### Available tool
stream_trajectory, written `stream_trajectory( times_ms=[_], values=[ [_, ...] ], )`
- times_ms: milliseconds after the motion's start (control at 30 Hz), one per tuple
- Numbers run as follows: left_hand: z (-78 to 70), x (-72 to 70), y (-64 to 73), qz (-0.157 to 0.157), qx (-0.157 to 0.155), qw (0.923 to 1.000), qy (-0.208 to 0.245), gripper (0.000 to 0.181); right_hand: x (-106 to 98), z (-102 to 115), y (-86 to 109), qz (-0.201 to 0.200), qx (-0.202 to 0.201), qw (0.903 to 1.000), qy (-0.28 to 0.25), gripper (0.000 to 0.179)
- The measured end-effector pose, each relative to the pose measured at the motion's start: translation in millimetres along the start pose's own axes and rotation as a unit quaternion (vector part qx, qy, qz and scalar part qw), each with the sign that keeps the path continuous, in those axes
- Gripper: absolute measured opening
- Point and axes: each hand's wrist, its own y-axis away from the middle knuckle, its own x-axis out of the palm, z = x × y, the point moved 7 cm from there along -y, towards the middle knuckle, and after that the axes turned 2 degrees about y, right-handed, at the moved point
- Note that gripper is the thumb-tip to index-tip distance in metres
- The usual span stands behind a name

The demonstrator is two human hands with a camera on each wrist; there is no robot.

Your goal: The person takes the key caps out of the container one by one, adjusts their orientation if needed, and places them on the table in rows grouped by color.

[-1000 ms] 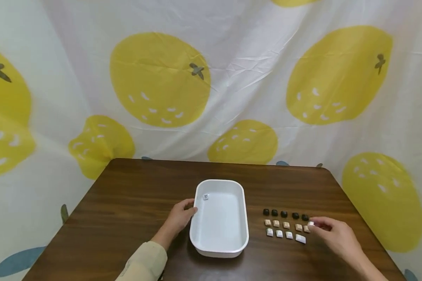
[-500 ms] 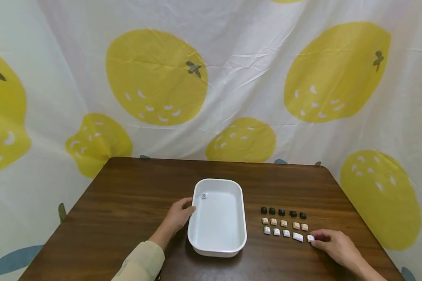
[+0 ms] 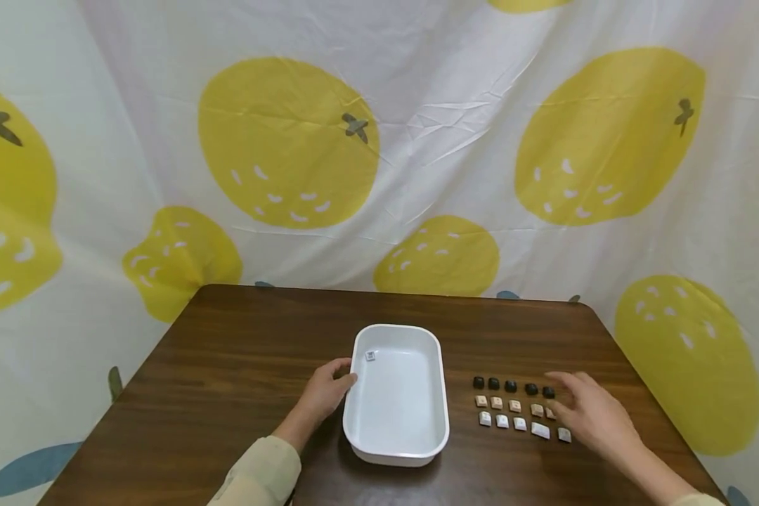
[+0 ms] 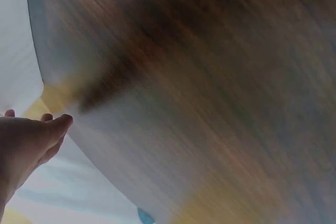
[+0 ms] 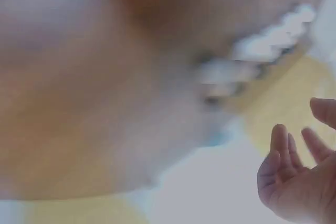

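My left hand [image 3: 325, 391] is at the left side of a white rectangular tray [image 3: 444, 414], its thumb over the rim and its fingertips hidden behind the wall. One small keycap [image 3: 370, 356] lies in the tray's far left corner. My right hand [image 3: 597, 416] hovers at the right end of three rows of keycaps, thumb and fingers apart, holding nothing. The rows are black keycaps [image 3: 511, 386], beige keycaps [image 3: 515, 406] and white keycaps [image 3: 520, 424]. The rightmost white keycap [image 3: 564, 435] lies just below my right hand, which partly covers the last beige one.
A dark brown wooden table [image 3: 259, 330] carries everything. Behind it hangs a white cloth [image 3: 443, 119] printed with yellow lemons. The tray stands left of the keycap rows, with a strip of table between them.
My right hand brought a white keycap down to the right end of the white row and let it go. It then lifted away toward the back. My left hand stays at the tray.
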Motion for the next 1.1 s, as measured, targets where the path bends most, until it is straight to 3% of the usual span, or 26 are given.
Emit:
stream_trajectory(
  times_ms=[100, 200, 267, 367, 467, 600, 800, 967, 1100],
  values=[
    [-2.0, 0.5, 0.1, 0.002, 0.005, 1.0, -0.001, 0.035, 3, 68, -31.5, -0.027, -0.111, 0.9929, 0.032, 0.042],
    [-2.4, -2.5, 2.1, 0.003, 0.006, 1.0, -0.004, 0.035, 30, 139, -69.8, -0.004, -0.214, 0.9742, 0.07, 0.038],
    [-3.9, -4.2, 3.5, 0.004, 0.011, 0.9999, -0.005, 0.035, 56, 176, -93.1, 0.042, -0.246, 0.9642, 0.09, 0.037],
    [-6.0, -5.4, 4.5, 0.005, 0.022, 0.9997, -0.006, 0.035, 96, 212, -121.3, 0.107, -0.255, 0.9529, 0.125, 0.037],
    [-7.2, -5.4, 3.9, 0.009, 0.034, 0.9994, -0.007, 0.036, 126, 229, -138.0, 0.131, -0.243, 0.9493, 0.15, 0.032],
    [-5.0, -6.4, 2.5, 0.012, 0.037, 0.9992, -0.003, 0.035, 148, 234, -145.2, 0.107, -0.249, 0.9489, 0.162, 0.021],
    [-5.4, -4.9, 2.7, 0.013, 0.042, 0.999, -0.001, 0.034, 152, 230, -143.4, 0.032, -0.274, 0.9476, 0.162, 0.017],
    [-3.8, -6.3, 4.1, 0.01, 0.041, 0.9991, -0.001, 0.034, 158, 234, -142.8, 0.034, -0.292, 0.9385, 0.18, 0.009],
    [-5.3, -9.7, 2.2, 0.006, 0.052, 0.9986, 0.0, 0.035, 140, 236, -142.3, 0.031, -0.287, 0.9471, 0.14, 0.008]
  ],
)
